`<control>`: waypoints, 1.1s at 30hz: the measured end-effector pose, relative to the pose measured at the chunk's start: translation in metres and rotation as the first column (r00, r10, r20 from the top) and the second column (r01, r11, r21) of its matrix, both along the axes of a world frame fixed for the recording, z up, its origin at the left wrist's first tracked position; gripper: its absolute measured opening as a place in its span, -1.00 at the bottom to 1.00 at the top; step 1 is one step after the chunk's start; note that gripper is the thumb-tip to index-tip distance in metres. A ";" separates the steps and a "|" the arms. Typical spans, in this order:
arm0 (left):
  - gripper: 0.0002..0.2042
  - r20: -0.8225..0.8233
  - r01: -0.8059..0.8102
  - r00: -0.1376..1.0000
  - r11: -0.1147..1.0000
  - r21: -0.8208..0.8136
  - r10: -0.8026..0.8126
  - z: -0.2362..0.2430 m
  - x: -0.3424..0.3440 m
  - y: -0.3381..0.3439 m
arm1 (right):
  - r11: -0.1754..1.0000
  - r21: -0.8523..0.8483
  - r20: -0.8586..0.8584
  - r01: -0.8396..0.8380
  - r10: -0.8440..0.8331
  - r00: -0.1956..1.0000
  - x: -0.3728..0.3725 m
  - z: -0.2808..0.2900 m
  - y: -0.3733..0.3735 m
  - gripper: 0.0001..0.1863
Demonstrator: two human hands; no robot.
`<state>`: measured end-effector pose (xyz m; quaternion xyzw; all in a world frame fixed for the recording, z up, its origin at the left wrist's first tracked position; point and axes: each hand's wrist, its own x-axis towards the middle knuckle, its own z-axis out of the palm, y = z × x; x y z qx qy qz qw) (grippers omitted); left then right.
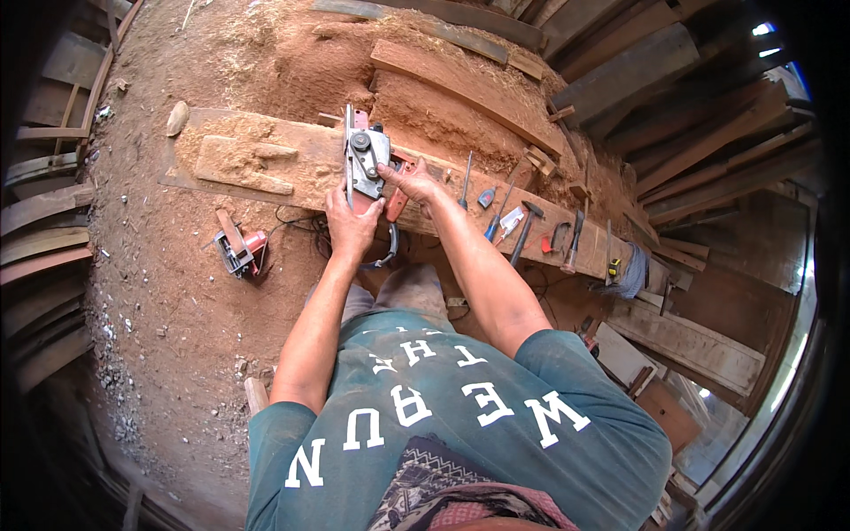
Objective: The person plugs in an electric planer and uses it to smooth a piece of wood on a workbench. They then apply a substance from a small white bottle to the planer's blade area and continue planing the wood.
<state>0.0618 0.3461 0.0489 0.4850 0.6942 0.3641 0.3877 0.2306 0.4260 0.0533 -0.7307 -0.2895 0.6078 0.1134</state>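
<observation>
An electric hand planer with a red body is turned on its side above the plank bench. Its drive belt and two pulleys are exposed on the grey side facing up. My left hand is closed around the planer's near end. From the right, my right hand grips the tool by its red handle, the thumb lying by the lower pulley; some of its fingers are hidden beneath. A grey cord hangs down near the planer.
A red circular saw lies on the ground to the left. Along the bench's right half are screwdrivers, a hammer, a tape measure and a coil of string. Wood offcuts and sawdust cover its left end. Stacked boards stand beyond.
</observation>
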 end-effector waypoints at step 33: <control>-0.43 0.253 0.324 0.940 0.827 -0.460 -0.228 -0.030 -0.038 -0.009 | 0.738 -0.223 -0.631 0.637 -0.607 0.484 -0.002 -0.041 -0.025 -0.82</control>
